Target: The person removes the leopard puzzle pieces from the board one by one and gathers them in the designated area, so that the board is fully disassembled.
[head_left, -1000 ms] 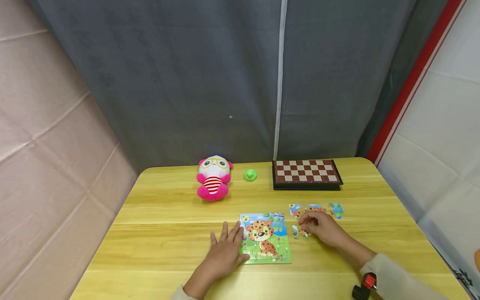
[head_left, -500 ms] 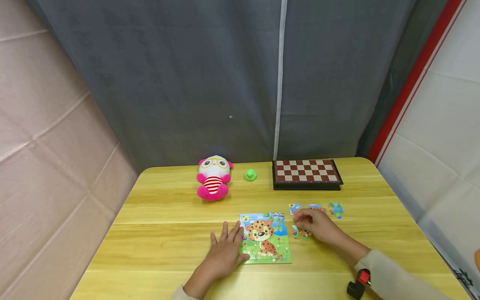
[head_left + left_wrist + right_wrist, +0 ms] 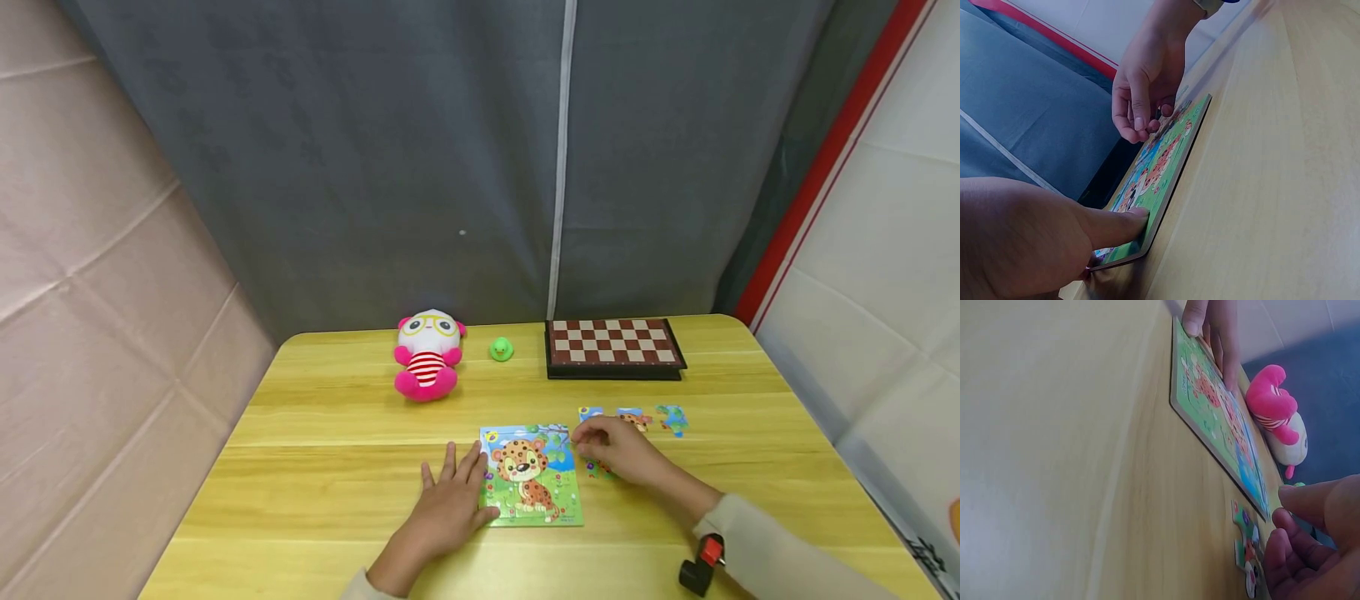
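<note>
A square jigsaw puzzle with a cartoon leopard (image 3: 531,477) lies flat on the table, its picture filled in. My left hand (image 3: 447,510) rests at its left side, fingers spread, thumb (image 3: 1119,226) on the lower left corner. My right hand (image 3: 624,450) hovers low by the puzzle's upper right edge, fingers loosely bent. In the right wrist view its thumb (image 3: 1302,499) and index finger stand slightly apart, nothing showing between them. Below it lie loose puzzle pieces (image 3: 1249,547), partly hidden by the hand in the head view. A separate blue-green piece (image 3: 672,420) lies farther right.
At the back of the wooden table (image 3: 337,467) sit a pink and white panda plush (image 3: 427,357), a small green duck (image 3: 501,349) and a brown-and-white checkered board case (image 3: 613,350). A grey curtain (image 3: 375,167) hangs behind the far edge.
My right hand has moved left, from over the loose pieces to the puzzle's right edge. My left hand and the puzzle have stayed in place.
</note>
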`<state>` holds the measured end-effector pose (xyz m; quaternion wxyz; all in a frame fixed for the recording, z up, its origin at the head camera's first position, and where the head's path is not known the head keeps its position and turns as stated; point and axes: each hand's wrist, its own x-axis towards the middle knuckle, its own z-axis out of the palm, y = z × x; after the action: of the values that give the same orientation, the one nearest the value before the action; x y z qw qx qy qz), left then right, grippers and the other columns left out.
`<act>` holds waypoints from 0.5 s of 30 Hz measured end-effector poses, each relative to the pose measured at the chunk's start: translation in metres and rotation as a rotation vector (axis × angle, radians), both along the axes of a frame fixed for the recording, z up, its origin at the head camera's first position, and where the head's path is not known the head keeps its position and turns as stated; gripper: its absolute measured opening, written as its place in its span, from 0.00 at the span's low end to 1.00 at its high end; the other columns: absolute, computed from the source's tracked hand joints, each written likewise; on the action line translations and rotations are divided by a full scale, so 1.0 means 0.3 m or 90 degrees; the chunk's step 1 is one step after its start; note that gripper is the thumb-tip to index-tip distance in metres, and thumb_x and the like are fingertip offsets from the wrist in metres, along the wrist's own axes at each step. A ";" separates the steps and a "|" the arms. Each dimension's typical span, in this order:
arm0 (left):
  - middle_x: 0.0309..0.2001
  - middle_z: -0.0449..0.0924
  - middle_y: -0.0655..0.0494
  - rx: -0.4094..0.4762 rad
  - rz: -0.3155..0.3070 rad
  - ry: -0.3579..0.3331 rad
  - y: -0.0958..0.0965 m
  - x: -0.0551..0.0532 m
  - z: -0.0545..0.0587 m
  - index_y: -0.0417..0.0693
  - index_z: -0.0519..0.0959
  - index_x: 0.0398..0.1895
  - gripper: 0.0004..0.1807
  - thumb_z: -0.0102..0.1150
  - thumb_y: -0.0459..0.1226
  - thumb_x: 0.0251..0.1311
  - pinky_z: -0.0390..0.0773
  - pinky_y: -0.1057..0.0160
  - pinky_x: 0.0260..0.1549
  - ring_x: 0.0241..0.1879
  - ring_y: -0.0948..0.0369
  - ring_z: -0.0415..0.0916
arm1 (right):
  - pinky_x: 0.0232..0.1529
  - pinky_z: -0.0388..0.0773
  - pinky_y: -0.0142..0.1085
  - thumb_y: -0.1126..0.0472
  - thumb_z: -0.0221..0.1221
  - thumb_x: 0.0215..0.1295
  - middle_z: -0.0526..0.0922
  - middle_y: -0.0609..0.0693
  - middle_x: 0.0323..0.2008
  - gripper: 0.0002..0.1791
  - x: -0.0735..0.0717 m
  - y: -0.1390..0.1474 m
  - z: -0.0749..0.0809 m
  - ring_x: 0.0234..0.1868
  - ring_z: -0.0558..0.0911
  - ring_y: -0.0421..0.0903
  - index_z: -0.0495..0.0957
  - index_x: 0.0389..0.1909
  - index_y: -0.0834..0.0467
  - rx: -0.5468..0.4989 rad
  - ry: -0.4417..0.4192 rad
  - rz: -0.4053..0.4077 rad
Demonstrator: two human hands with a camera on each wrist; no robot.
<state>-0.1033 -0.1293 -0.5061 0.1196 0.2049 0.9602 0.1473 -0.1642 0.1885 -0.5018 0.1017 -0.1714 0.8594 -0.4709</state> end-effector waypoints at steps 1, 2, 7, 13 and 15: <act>0.84 0.42 0.49 0.001 -0.001 0.002 0.000 0.000 0.000 0.45 0.53 0.83 0.47 0.55 0.59 0.70 0.42 0.17 0.65 0.80 0.33 0.35 | 0.32 0.76 0.32 0.66 0.64 0.71 0.81 0.49 0.34 0.04 -0.001 -0.005 0.001 0.32 0.76 0.42 0.83 0.43 0.61 0.000 0.003 0.004; 0.84 0.42 0.48 0.002 -0.001 0.002 0.000 0.000 -0.001 0.45 0.53 0.83 0.47 0.55 0.59 0.70 0.42 0.17 0.65 0.80 0.33 0.35 | 0.32 0.77 0.32 0.66 0.64 0.71 0.82 0.49 0.34 0.04 -0.001 -0.011 0.001 0.33 0.76 0.42 0.83 0.43 0.61 0.001 0.005 0.006; 0.84 0.42 0.48 0.003 0.000 -0.001 -0.001 0.000 0.000 0.45 0.53 0.83 0.47 0.55 0.59 0.70 0.42 0.18 0.65 0.79 0.33 0.35 | 0.35 0.77 0.32 0.66 0.64 0.70 0.81 0.48 0.34 0.03 0.001 -0.043 0.006 0.34 0.77 0.43 0.83 0.42 0.60 -0.006 -0.004 0.010; 0.84 0.42 0.49 0.000 0.002 -0.005 0.000 0.001 0.004 0.45 0.53 0.83 0.47 0.55 0.60 0.70 0.42 0.18 0.65 0.80 0.33 0.35 | 0.35 0.77 0.32 0.66 0.63 0.71 0.81 0.49 0.35 0.04 0.001 -0.074 0.009 0.36 0.77 0.45 0.83 0.43 0.61 -0.011 -0.016 0.018; 0.84 0.42 0.49 0.000 0.002 -0.005 0.000 0.002 0.004 0.45 0.53 0.83 0.47 0.55 0.59 0.70 0.42 0.18 0.65 0.80 0.33 0.35 | 0.36 0.77 0.32 0.65 0.64 0.70 0.81 0.49 0.35 0.04 0.002 -0.084 0.007 0.37 0.77 0.45 0.83 0.43 0.61 -0.017 -0.019 0.022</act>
<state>-0.1029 -0.1293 -0.5049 0.1233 0.2025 0.9602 0.1480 -0.1637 0.1634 -0.4996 0.1205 -0.1804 0.8483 -0.4831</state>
